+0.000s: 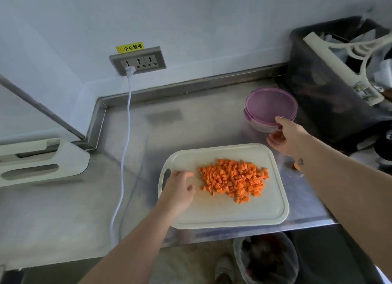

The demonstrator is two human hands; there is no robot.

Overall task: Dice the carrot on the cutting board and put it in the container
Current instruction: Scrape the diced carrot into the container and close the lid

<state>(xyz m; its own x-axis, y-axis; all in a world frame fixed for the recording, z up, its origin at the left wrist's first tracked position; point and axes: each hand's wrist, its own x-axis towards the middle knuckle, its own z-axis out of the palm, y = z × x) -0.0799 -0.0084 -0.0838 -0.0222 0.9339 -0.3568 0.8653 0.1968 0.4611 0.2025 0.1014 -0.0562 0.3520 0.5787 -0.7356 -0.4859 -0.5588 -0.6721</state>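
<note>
Gripping the lidded purple container [269,105] at right of centre, thumb on its lid, the right hand [285,136] reaches past the cutting board [233,213], where diced carrot [233,179] lies heaped mid-frame and the left hand [178,188] rests loosely spread.

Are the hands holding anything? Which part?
The right hand pinches the purple container by its near rim. The left hand holds nothing; it rests on the cutting board beside its handle hole.
</note>
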